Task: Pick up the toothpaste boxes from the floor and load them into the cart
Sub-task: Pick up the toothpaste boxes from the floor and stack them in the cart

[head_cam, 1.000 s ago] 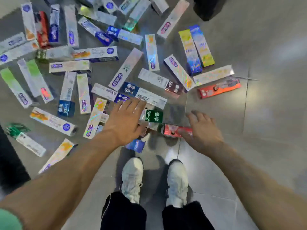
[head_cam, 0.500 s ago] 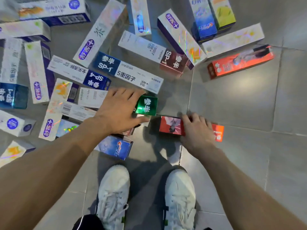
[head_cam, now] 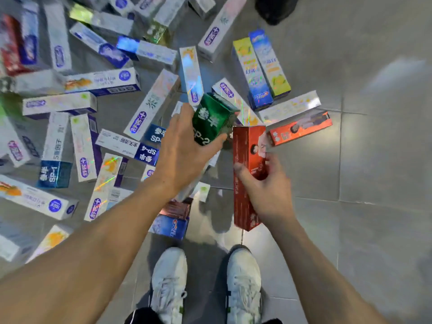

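Observation:
My left hand [head_cam: 184,150] grips a green-ended toothpaste box [head_cam: 211,118] marked SP-2, lifted off the floor with its green end pointing away from me. My right hand [head_cam: 268,185] holds a long red toothpaste box [head_cam: 247,148] upright, also clear of the floor. Several more toothpaste boxes lie scattered over the grey tiles to the left and ahead, among them a blue box [head_cam: 170,226] near my left shoe and an orange-red box [head_cam: 301,128] just beyond the red one. No cart is in view.
My two white shoes [head_cam: 205,284] stand on the tiled floor [head_cam: 374,183] at the bottom centre. A dark object [head_cam: 273,8] sits at the top edge. The boxes crowd the left half, and bare tiles spread to the right.
Both hands closed on their boxes and raised them from the floor: the left took the green-ended box, the right the red one. The camera has pulled back upward.

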